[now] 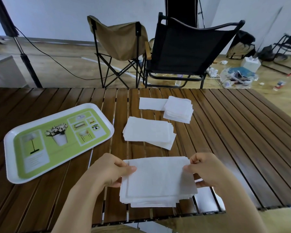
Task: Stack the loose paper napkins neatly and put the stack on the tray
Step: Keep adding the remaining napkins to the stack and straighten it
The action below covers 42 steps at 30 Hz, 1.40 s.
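White napkins (158, 180) are pinched at both sides by the left hand (107, 170) and right hand (207, 170) near the table's edge, squaring up; next, probably, gathering the farther piles (149, 132) before reaching the tray (10, 137).

Counter (225, 132): tray (106, 122) to my left. Napkin stack (158, 180) nearest me, held at its left edge by my left hand (107, 172) and at its right by my right hand (207, 172). Second pile (149, 134) behind it; third pile (179, 109) farther back, overlapping a single napkin (149, 103) on its left. Two chairs (183, 51) beyond the counter.
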Each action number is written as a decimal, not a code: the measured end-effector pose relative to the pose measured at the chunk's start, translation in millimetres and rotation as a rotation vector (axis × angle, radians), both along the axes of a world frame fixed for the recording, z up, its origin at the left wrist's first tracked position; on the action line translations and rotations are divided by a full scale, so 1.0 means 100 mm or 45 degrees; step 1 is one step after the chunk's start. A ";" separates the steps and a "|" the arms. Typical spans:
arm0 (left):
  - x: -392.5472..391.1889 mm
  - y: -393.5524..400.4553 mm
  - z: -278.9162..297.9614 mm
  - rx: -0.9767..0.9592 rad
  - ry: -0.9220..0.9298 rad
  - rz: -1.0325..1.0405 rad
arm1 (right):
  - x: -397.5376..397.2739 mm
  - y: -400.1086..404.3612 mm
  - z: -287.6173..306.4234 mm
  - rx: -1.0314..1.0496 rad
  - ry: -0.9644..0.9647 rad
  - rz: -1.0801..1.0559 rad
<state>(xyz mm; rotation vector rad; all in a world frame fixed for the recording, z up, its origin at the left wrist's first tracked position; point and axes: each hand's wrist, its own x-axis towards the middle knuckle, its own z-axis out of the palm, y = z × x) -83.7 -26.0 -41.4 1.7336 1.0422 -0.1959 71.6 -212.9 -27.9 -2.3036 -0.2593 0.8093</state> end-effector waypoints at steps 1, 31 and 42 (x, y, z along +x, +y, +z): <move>0.01 -0.01 -0.01 0.010 0.003 -0.002 | 0.00 0.00 0.00 -0.001 0.010 0.006; 0.07 -0.05 -0.09 0.199 0.229 -0.080 | 0.06 0.20 -0.26 -0.210 -0.354 0.184; 0.04 -0.03 0.01 0.408 0.038 -0.013 | 0.41 1.15 -0.51 -0.266 -0.892 0.710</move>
